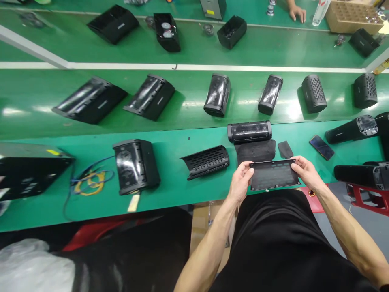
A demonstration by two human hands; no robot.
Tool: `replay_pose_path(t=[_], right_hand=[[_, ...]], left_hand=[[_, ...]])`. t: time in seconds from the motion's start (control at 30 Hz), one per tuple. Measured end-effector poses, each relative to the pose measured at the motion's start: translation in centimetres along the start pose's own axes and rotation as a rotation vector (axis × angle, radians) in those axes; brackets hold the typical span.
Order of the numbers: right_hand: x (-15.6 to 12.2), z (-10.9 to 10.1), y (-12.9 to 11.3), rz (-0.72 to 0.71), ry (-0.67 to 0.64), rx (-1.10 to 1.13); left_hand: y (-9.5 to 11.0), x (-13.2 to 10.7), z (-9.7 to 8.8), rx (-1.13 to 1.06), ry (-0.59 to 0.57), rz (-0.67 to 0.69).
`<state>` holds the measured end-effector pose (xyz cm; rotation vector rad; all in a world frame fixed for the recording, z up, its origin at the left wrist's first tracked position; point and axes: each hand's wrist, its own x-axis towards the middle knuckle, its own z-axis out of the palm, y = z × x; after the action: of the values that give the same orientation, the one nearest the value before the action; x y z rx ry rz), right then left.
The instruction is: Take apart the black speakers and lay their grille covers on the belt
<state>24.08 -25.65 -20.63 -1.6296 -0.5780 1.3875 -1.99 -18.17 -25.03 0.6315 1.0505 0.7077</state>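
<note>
I hold a flat black perforated grille panel (pixel 273 174) level over the near edge of the green bench, one hand at each end. My left hand (pixel 240 180) grips its left end with the fingers curled round. My right hand (pixel 306 172) pinches its right end. Just beyond the panel lie a dark foam sheet (pixel 255 151) and a small dark pad (pixel 285 149). A black speaker body (pixel 249 131) lies behind the sheet. A curved black grille (pixel 205 161) rests to the left of my hands.
Several black speaker bodies stand along the green conveyor (pixel 188 109). A bigger speaker (pixel 135 165) and coiled wires (pixel 89 182) lie at left, a phone (pixel 321 147) at right. Another person's hand (pixel 297 12) rests on the far side near a cardboard tray (pixel 352 16).
</note>
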Motion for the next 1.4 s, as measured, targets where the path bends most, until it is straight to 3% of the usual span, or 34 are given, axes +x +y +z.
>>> replay_pose_path(t=[0.23, 0.77, 1.1, 1.4], right_hand=[[0.0, 0.0, -0.4, 0.016, -0.014, 0.017], [0.4, -0.2, -0.7, 0.012, -0.05, -0.01], [1.1, 0.0, -1.3, 0.047, -0.042, 0.06], [2.7, 0.4, -3.2, 0.087, -0.023, 0.153]], left_hand=[[0.5, 0.1, 0.2, -0.048, 0.018, -0.012], [0.9, 1.4, -0.8, -0.033, -0.103, 0.012], [1.3, 2.1, -1.0, 0.002, -0.093, 0.013], [3.2, 3.8, -0.9, -0.131, -0.076, 0.009]])
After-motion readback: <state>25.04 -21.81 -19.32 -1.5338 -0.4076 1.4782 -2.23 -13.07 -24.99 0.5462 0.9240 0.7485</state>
